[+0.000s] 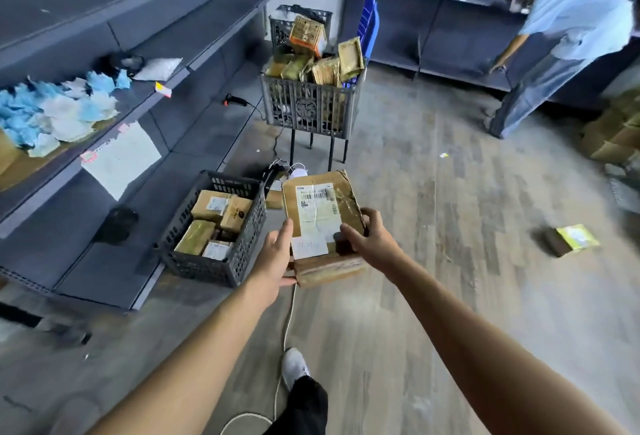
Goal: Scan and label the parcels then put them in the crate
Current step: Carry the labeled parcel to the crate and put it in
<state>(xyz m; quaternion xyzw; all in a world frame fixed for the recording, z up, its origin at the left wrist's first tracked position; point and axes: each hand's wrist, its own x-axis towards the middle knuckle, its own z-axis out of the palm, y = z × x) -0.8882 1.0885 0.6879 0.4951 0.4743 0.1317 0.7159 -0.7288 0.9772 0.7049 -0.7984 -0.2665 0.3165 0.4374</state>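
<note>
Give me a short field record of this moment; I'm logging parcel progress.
held item: brown parcel, over the floor
left hand: holds the parcel's left edge
right hand: grips its right side, fingers on the shipping label
labels on it: shipping label, small white sticker
crate: on the floor, left of the parcel, other parcels inside
scanner: lying on the low shelf

matt creased cardboard parcel (pixel 320 223), paper labels (pixel 309 247)
</note>
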